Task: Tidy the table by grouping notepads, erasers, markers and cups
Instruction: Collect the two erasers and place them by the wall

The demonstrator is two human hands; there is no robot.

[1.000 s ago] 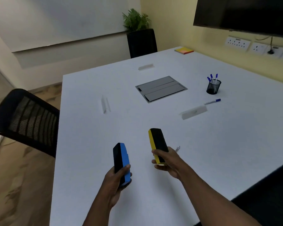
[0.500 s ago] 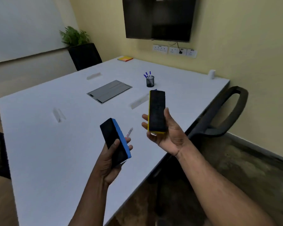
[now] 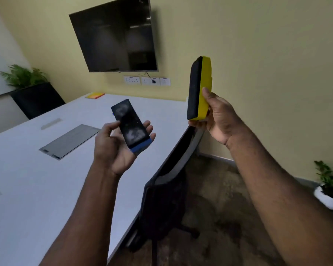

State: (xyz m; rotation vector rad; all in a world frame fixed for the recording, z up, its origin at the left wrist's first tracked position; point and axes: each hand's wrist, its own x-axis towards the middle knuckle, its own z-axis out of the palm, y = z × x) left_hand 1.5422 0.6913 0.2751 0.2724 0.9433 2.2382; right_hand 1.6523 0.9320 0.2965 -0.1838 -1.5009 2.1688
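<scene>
My left hand [image 3: 115, 148] holds the blue eraser [image 3: 130, 126] above the white table [image 3: 27, 179], its dusty black felt side turned up towards me. My right hand [image 3: 219, 120] grips the yellow eraser [image 3: 199, 87] upright, raised beyond the table's right edge in front of the yellow wall. An orange-and-yellow notepad [image 3: 95, 95] lies at the table's far corner. The marker cup and markers are out of view.
A black office chair [image 3: 167, 189] stands at the table's right edge below my hands. A grey cable hatch [image 3: 69, 141] is set in the table top. A wall screen [image 3: 115, 35], sockets [image 3: 146, 81], a far-left planter [image 3: 37, 98] and a floor plant [image 3: 331, 189] surround the area.
My view has swung right, away from the table middle. Both hands rose with their erasers; the right one lifted higher and out past the table edge, and the blue eraser turned felt side up.
</scene>
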